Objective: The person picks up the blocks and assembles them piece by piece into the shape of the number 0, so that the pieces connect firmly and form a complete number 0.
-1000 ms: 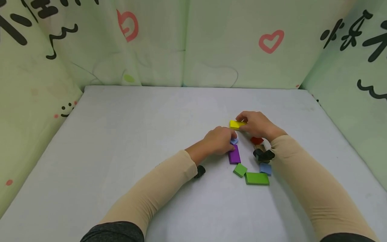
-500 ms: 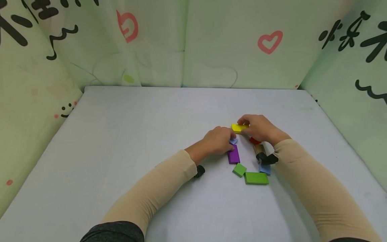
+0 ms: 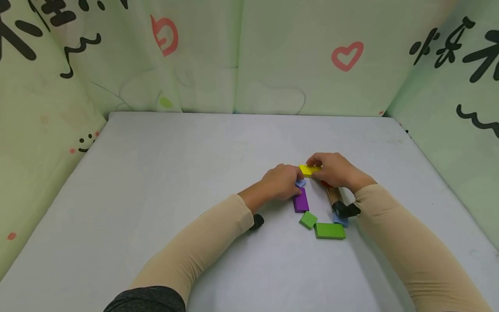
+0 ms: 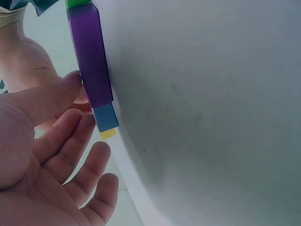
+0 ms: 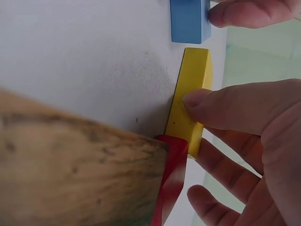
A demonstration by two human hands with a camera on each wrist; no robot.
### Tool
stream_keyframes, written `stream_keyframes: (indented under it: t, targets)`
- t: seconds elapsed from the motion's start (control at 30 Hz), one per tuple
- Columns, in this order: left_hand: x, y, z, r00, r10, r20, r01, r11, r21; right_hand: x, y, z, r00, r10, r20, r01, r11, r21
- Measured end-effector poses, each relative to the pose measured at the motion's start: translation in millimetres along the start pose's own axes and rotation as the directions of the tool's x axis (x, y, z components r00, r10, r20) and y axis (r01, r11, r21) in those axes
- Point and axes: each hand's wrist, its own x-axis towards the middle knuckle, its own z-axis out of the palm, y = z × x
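My right hand [image 3: 338,171] pinches a yellow rectangular block [image 3: 309,170], with the thumb on its near face and fingers behind. In the right wrist view, one end of the yellow block [image 5: 190,103] meets a red block [image 5: 175,174]; a small gap parts its other end from a light-blue block [image 5: 189,21]. My left hand [image 3: 278,182] holds that light-blue block [image 3: 300,183] between index finger and thumb, the thumb also against a purple block [image 3: 300,202]. In the left wrist view, the purple block [image 4: 91,56] lies end to end with the blue one.
A green square block [image 3: 308,220], a long green block [image 3: 329,231], another blue block [image 3: 340,220] and a bare wooden block [image 3: 334,195] continue the ring. A black wrist camera [image 3: 346,210] overlaps the wooden block. Printed curtains [image 3: 273,65] enclose the white table [image 3: 175,143].
My right hand has drawn the yellow block nearer, toward the blue and red blocks, and now covers most of the red one. The left hand has stayed in place.
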Motion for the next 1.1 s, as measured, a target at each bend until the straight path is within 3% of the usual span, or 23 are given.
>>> stream_keyframes:
  t: [1.1]
  targets:
    - [-0.6,0.3,0.6,1.0,-0.002,-0.002,0.002,1.0,0.002,-8.2,-0.1,-1.4,0.999,-0.05,0.009,0.05,0.999,-0.016]
